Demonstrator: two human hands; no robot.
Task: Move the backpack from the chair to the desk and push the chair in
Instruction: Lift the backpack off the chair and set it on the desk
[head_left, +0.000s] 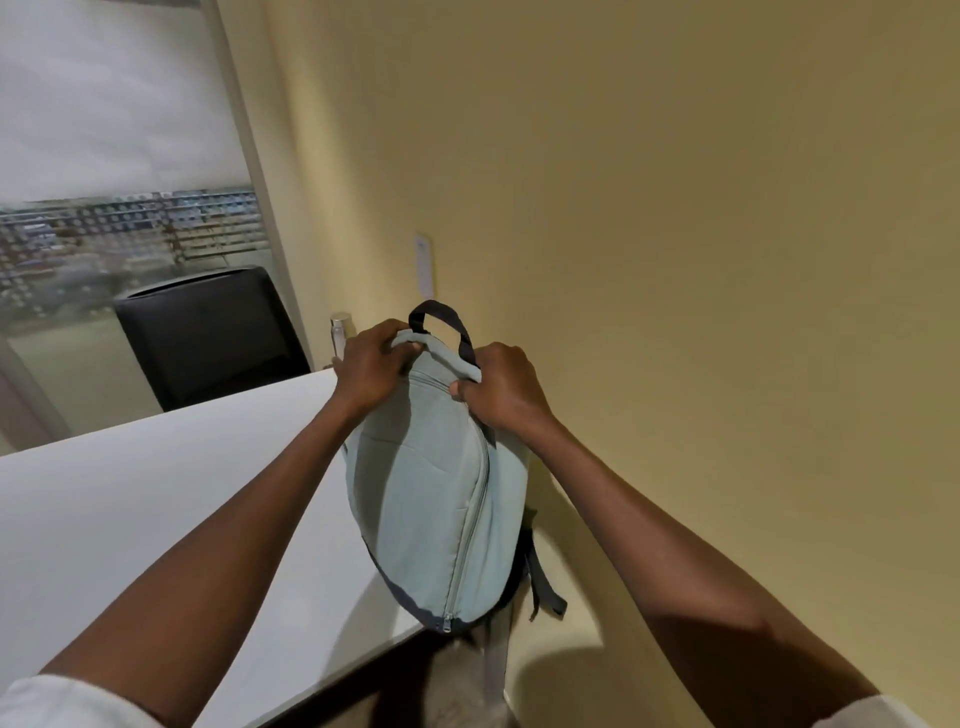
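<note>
**Backpack at the edge of the surface, chair not yet pushed in**

The pale green backpack (436, 499) is held upright by its top, over the right-hand end of the white surface (156, 519), close beside the yellow wall (675, 208). Its dark base appears to hang at or just past the near corner of the surface; whether any of its weight rests there cannot be told. A dark strap (543, 582) dangles on the wall side, and the dark carry loop (441, 322) stands free above the grip.

The left hand (371, 371) is closed on the left end of the bag's top fold. The right hand (501, 392) is closed on the right end of the same fold, the thumb tucked beneath it.

By judgement, the first part of the task is nearly done: the bag is clear of any chair and at the surface, but it has not been released and may need setting further in from the edge. A black chair (208, 338) stands beyond the far side of the surface; whether this is the chair to be pushed in cannot be told. That step appears to remain.
</note>
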